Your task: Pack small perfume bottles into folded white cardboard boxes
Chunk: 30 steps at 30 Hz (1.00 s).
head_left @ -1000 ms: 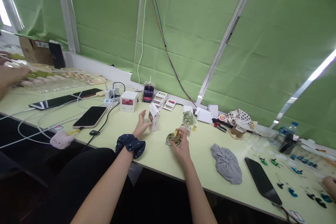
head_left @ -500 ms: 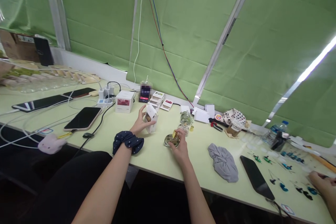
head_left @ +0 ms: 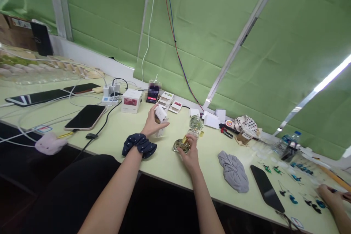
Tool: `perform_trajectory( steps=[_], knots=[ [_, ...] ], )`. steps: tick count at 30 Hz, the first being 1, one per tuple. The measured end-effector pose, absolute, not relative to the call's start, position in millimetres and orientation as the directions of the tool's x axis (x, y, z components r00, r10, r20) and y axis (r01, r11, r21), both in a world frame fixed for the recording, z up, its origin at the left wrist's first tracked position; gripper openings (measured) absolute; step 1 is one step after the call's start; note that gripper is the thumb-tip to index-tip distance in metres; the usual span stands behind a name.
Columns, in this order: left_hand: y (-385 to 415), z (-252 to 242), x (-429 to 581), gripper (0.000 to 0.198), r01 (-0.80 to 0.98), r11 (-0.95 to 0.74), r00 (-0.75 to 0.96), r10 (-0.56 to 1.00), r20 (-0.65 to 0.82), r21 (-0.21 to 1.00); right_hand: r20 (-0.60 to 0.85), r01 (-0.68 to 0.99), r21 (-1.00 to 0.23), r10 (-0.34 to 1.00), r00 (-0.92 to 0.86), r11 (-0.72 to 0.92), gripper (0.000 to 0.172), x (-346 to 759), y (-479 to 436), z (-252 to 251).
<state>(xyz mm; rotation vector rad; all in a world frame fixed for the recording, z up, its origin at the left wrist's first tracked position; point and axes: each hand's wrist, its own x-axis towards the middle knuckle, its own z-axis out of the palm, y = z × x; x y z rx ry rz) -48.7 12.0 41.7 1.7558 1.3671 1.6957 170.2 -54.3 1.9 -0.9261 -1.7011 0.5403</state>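
My left hand (head_left: 151,123), with a dark dotted scrunchie (head_left: 139,145) at its wrist, is closed around a small white carton (head_left: 161,114). The carton is tilted, its upper flap looks raised, and my fingers cover part of it. To the right, the fingers of my right hand (head_left: 191,156) grip a round clear glass bottle (head_left: 178,146) with a gold cap (head_left: 185,139), low over the table or resting on it. Just behind stand another clear bottle (head_left: 194,132) and a greenish glass bottle (head_left: 195,121), with a small gold piece (head_left: 202,134) beside them.
A white box (head_left: 131,101), smaller open cartons (head_left: 166,98) and a lit phone (head_left: 153,93) stand behind. Phones (head_left: 85,117) and cables lie left. A grey cloth headband (head_left: 233,172) and a black phone (head_left: 266,187) lie right, near another person's hand (head_left: 330,195).
The camera view has shifted slightly. My left hand has moved a little to the right with the carton, which leans more. My right hand keeps its grip on the bottle.
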Motion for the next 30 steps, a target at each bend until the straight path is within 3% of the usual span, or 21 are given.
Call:
perform_trajectory(
  steps=[5, 9, 13, 17, 21, 26, 30],
  knots=[
    [3.6, 54.3, -62.7, 0.079, 0.287, -0.428, -0.025, 0.891, 0.454, 0.857, 0.612, 0.334, -0.717, 0.782, -0.12, 0.612, 0.046, 171.4, -52.2, -1.6],
    [-7.8, 62.2, -68.8, 0.078, 0.279, -0.419, 0.014, 0.901, 0.433, 0.864, 0.615, 0.335, -0.713, 0.779, -0.12, 0.615, 0.047, 171.0, -52.4, -2.4],
    [-16.4, 63.8, -68.2, 0.08, 0.392, -0.386, -0.01, 0.906, 0.423, 0.835, 0.587, 0.291, -0.751, 0.801, -0.117, 0.593, 0.048, 170.4, -52.1, -4.0],
    [-15.2, 54.5, -63.1, 0.067, 0.512, -0.365, -0.03, 0.897, 0.441, 0.777, 0.567, 0.267, -0.772, 0.815, -0.122, 0.577, 0.049, 169.9, -52.4, -4.5],
    [-7.3, 39.4, -58.7, 0.049, 0.387, -0.523, 0.057, 0.836, 0.546, 0.76, 0.577, 0.263, -0.766, 0.808, -0.122, 0.587, 0.049, 169.2, -54.1, -2.9],
    [-3.3, 33.9, -56.5, 0.04, 0.237, -0.55, 0.043, 0.829, 0.557, 0.801, 0.581, 0.258, -0.765, 0.805, -0.116, 0.59, 0.051, 168.3, -55.0, -2.0],
    [-5.7, 39.6, -55.4, 0.019, 0.186, -0.57, 0.06, 0.82, 0.57, 0.8, 0.583, 0.277, -0.758, 0.804, -0.116, 0.59, 0.051, 169.1, -53.7, -3.3]
  ],
)
